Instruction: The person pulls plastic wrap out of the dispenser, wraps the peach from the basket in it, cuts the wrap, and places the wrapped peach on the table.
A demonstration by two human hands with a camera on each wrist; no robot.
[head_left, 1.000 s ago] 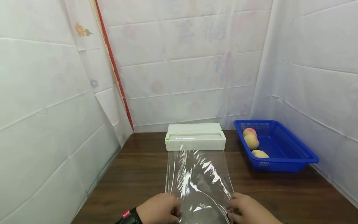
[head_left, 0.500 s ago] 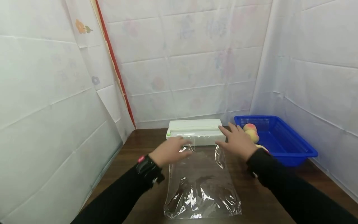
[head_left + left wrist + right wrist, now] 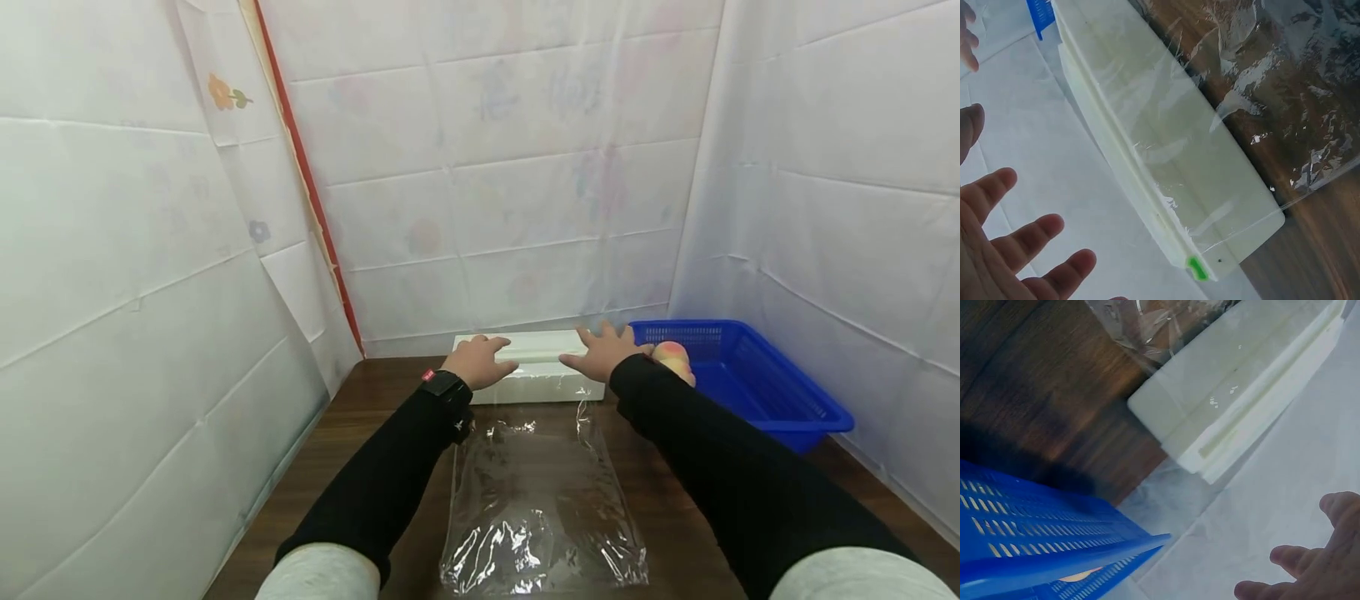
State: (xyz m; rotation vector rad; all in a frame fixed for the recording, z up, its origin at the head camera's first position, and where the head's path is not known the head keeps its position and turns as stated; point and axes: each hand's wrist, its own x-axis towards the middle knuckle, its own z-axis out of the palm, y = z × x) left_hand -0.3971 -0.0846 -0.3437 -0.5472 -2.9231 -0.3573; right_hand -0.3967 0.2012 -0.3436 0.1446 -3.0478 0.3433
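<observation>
A white cling-film dispenser box (image 3: 536, 379) lies at the back of the dark wooden table (image 3: 375, 433). From it a clear film sheet (image 3: 536, 500) runs toward me, flat and crinkled on the wood. My left hand (image 3: 476, 360) is over the box's left end with its fingers spread (image 3: 1010, 250). My right hand (image 3: 603, 350) is over the right end, fingers also spread (image 3: 1316, 569). Neither hand holds anything; I cannot tell whether they touch the box (image 3: 1166, 150). The right wrist view shows the box's right end (image 3: 1241, 394) and a corner of the film (image 3: 1147, 319).
A blue plastic basket (image 3: 825, 417) stands at the right of the box with a peach (image 3: 672, 354) showing behind my right sleeve. White sheets wall in the table on the left, back and right. A green tab (image 3: 1196, 267) marks the box's left end.
Both hands let go of the film's near edge and reached forward to the dispenser box. The film now lies loose on the table.
</observation>
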